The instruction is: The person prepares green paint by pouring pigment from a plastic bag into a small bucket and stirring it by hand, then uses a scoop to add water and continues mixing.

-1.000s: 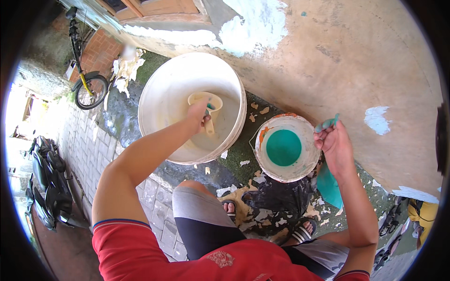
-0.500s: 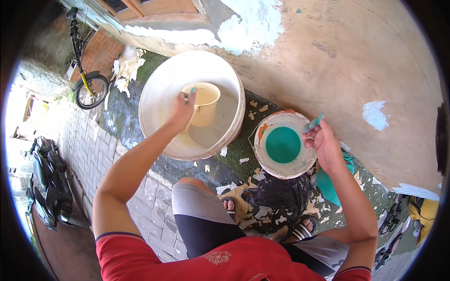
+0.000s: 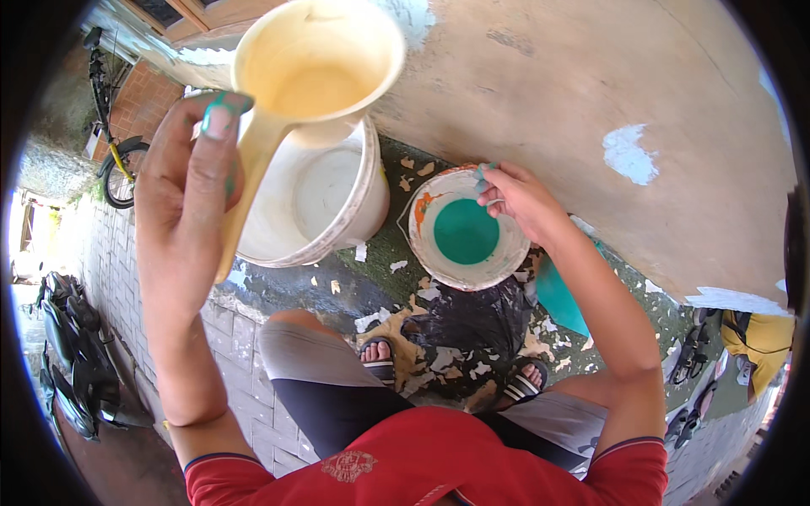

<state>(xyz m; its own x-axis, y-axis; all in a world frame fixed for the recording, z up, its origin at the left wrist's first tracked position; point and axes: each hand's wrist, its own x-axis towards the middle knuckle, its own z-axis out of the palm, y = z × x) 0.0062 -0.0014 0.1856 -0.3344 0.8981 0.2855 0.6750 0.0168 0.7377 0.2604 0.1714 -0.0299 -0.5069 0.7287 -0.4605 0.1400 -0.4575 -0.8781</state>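
My left hand (image 3: pixel 187 194), its fingertips stained teal, grips the handle of a cream plastic dipper (image 3: pixel 319 59), lifted high and close to the camera. Beneath it is a large white bucket (image 3: pixel 363 219) with a pale bottom. My right hand (image 3: pixel 506 198) is curled at the back rim of a smaller, smeared white paint bucket (image 3: pixel 510 266) holding teal liquid (image 3: pixel 464 229). Its teal-stained fingers are pinched; whatever is in them is too small to make out. A teal plastic item (image 3: pixel 561 299) lies beside that bucket.
A stained wall (image 3: pixel 557 93) runs behind the buckets. Black plastic (image 3: pixel 472 320) and paint flakes lie by my sandalled feet. A bicycle (image 3: pixel 118 177) and parked motorbikes (image 3: pixel 72 354) are at left; sandals (image 3: pixel 693 354) and a yellow item (image 3: pixel 751 354) are at right.
My left hand has lifted the dipper out of the large bucket, up toward the camera. My right hand has moved left and up to the small bucket's back rim.
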